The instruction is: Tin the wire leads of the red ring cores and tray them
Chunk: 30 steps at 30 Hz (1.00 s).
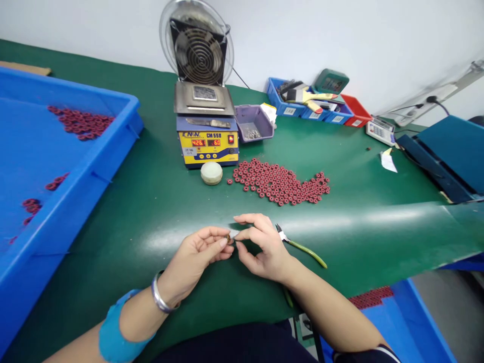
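My left hand (pixel 206 248) pinches a small brownish wound core (pixel 228 238) between thumb and fingertips. Close beside it, the thumb and index fingertip of my right hand (pixel 264 247) nearly meet at the core's right side, with the other fingers raised. Whatever lies between those right fingertips is too small to make out. Green-handled cutting pliers (pixel 302 248) lie on the green table just right of my right hand. Beyond my hands, many small red toothed ring cores (pixel 280 182) are spread in a loose heap.
A solder pot (pixel 207 143) with a fan behind it stands at the back, a round pale tin (pixel 211 173) before it. Beside it sits a purple bin (pixel 255 123). Large blue trays (pixel 113 151) flank the left and lower right. Small bins (pixel 289 108) line the wall.
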Available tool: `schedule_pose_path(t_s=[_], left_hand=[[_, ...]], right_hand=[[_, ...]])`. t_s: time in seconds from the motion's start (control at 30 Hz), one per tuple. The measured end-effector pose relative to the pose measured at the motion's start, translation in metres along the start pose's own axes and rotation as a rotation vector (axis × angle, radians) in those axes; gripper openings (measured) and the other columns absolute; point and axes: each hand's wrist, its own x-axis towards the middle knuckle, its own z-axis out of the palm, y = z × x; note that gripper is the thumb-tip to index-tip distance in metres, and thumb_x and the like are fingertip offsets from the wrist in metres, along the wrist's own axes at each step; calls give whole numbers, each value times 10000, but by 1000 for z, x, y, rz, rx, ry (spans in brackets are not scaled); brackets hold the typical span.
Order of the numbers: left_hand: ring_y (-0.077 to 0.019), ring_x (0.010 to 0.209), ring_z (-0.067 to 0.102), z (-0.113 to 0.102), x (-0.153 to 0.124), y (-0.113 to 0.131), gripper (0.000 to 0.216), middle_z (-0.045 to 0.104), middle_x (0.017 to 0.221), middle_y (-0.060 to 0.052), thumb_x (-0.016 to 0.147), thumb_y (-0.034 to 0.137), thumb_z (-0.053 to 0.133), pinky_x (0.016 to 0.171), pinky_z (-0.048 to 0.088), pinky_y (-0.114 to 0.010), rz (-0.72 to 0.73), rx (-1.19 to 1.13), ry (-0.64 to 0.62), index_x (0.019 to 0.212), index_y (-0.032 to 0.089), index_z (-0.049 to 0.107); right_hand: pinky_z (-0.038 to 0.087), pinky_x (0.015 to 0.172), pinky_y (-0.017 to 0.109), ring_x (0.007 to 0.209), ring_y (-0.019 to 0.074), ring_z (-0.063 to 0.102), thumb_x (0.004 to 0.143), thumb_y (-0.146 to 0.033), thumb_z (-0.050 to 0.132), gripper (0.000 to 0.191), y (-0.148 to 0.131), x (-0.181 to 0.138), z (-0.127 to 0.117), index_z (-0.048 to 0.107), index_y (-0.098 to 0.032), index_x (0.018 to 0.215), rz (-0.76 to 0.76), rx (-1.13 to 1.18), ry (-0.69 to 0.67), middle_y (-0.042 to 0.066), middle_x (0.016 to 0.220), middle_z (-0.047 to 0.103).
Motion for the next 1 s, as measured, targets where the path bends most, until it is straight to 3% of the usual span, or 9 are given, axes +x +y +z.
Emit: schedule_pose_path(t_s=[1.0], left_hand=[[-115, 658, 649, 2, 1, 2, 251, 697, 730, -18, 668, 283, 778, 668, 550, -215, -13, -1, 28, 834, 138, 657]], right_hand=[[487, 845, 353, 950, 193, 603, 720, -143, 604, 85, 0, 1, 3, 579, -193, 785, 195, 213, 81, 106, 1017, 607]])
